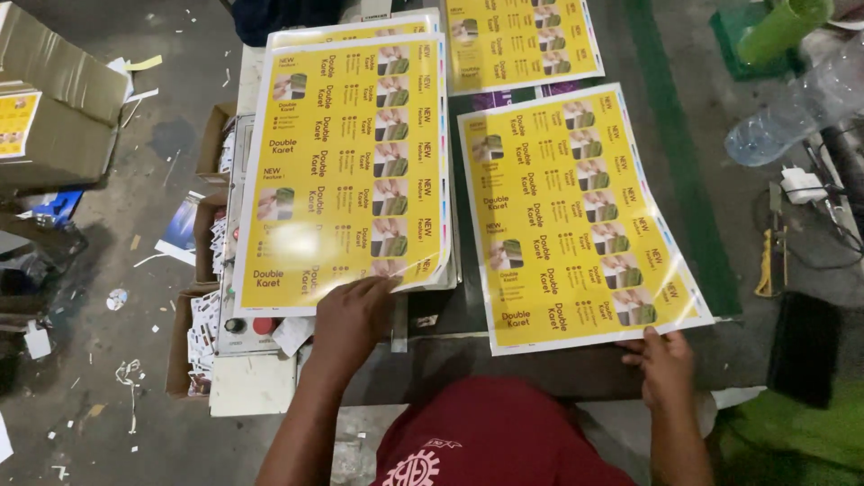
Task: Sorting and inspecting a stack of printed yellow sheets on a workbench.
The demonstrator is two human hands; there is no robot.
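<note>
Dark desk (558, 364) carries yellow printed sheets. At its near edge, the left hand (353, 317) presses flat, fingers apart, on the left stack (346, 171); the right hand (664, 360) pinches the loose sheet (576, 216). Squaring edges gently seems wise.

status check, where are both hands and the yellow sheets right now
Left hand flat on near edge of left yellow sheet stack. Right hand pinching near edge of right yellow sheet. Nothing between them.

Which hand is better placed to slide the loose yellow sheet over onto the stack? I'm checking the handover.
Probably the right hand: it already grips the near edge of the loose yellow sheet. The left hand lies flat on the stack, steadying it.
</note>
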